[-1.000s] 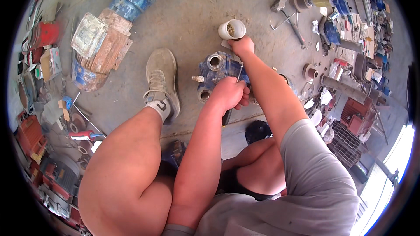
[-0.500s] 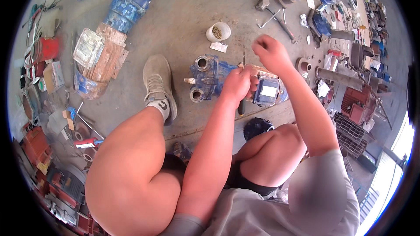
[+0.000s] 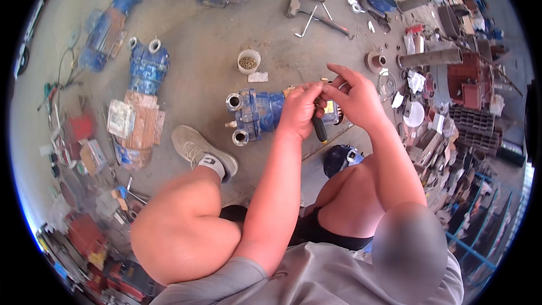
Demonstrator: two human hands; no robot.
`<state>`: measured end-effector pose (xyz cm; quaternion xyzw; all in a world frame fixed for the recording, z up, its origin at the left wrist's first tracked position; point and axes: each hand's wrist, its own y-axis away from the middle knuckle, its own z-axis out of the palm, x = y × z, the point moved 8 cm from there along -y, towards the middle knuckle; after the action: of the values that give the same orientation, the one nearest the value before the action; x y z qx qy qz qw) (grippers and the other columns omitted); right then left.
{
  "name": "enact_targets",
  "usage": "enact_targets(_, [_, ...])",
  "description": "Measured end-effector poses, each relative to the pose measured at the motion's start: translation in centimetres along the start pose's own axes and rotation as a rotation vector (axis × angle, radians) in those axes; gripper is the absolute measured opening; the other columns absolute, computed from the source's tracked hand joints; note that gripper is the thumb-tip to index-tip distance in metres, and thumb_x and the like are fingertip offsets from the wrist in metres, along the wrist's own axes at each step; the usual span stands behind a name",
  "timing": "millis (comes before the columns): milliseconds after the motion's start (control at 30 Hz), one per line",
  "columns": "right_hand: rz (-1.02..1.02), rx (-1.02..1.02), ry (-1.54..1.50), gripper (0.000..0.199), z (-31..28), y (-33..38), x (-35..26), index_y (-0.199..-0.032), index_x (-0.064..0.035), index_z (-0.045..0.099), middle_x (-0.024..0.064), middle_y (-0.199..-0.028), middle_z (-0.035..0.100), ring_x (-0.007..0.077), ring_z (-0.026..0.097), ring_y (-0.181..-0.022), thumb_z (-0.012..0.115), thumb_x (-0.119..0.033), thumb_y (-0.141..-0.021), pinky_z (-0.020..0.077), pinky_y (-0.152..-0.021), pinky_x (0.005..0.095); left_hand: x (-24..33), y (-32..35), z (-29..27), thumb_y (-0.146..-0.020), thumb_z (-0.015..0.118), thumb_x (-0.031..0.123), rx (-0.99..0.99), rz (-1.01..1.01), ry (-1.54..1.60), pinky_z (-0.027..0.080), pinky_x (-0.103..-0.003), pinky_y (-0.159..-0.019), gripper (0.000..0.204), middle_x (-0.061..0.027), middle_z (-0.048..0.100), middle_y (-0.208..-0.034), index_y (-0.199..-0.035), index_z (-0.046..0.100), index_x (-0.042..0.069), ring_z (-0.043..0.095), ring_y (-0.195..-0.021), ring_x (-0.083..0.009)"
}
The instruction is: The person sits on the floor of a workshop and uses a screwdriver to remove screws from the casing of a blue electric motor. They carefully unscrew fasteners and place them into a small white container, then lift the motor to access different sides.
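Observation:
A blue pump motor (image 3: 258, 112) lies on the concrete floor in front of my knees. My left hand (image 3: 298, 110) hovers over its right end, closed around a dark-handled screwdriver (image 3: 319, 129) whose handle points down toward me. My right hand (image 3: 354, 99) is right beside it, with thumb and forefinger pinched together at my left fingertips and the other fingers spread. What it pinches is too small to make out. A white cup (image 3: 248, 61) of small metal bits stands just beyond the motor.
My left foot in a grey shoe (image 3: 200, 149) rests left of the motor. A blue round cover (image 3: 339, 159) lies by my right knee. More blue pumps (image 3: 148, 68), a hammer (image 3: 293, 5), a grey pipe (image 3: 432, 56) and red machinery (image 3: 468, 79) ring the spot.
My right hand has drawn back from the white cup to meet my left hand over the motor. The view has shifted, so the motor now appears lower and more central.

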<state>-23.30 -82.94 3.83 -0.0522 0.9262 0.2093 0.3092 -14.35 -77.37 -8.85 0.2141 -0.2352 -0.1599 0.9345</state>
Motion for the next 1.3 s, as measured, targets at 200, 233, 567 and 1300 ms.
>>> enact_targets(200, [0.016,-0.376,0.022,0.07,4.3,2.8,0.5,-0.145,0.0058,0.047,0.0281,-0.115,0.07,0.0405,0.067,-0.116,0.066,-0.042,-0.098,0.051,-0.097,0.0451,3.5,1.0,-0.8,-0.098,0.057,0.014,0.182,0.28,0.332,0.046,-0.03,-0.06,0.012,-0.0053,0.058,-0.081,-0.1,0.063,0.003,0.056,-0.069,-0.0156])
enact_targets(233, [0.01,-0.418,0.068,0.065,4.5,2.9,0.0,-0.142,0.0054,0.049,0.0288,-0.115,0.07,0.0416,0.066,-0.115,0.065,-0.041,-0.099,0.051,-0.097,0.0463,4.0,1.0,-0.8,-0.096,0.058,0.015,0.181,0.299,0.354,0.045,-0.031,-0.061,0.012,-0.0046,0.058,-0.082,-0.1,0.063,0.005,0.054,-0.07,-0.0157])
enact_targets(567, [-0.007,-0.435,-0.042,0.039,-2.3,5.6,-1.3,-0.137,-0.0078,0.061,0.0092,-0.087,0.068,0.0173,0.063,-0.078,0.063,-0.017,-0.1,0.0523,-0.073,0.0339,7.2,2.7,-5.0,-0.09,0.057,0.005,0.267,0.446,0.191,0.047,-0.032,-0.069,0.011,-0.0029,0.056,-0.084,-0.101,0.059,0.006,0.052,-0.074,-0.0132])
enact_targets(1300, [0.017,-0.295,-0.309,0.029,-2.9,4.2,-1.4,-0.128,-0.002,0.068,-0.0015,-0.08,0.061,0.0073,0.058,-0.072,0.058,-0.017,-0.105,0.0509,-0.066,0.0274,4.9,2.2,-6.7,-0.098,0.065,0.013,0.003,0.176,0.546,0.044,-0.032,-0.067,0.006,-0.0053,0.066,-0.093,-0.101,0.065,0.007,0.055,-0.077,-0.0155])
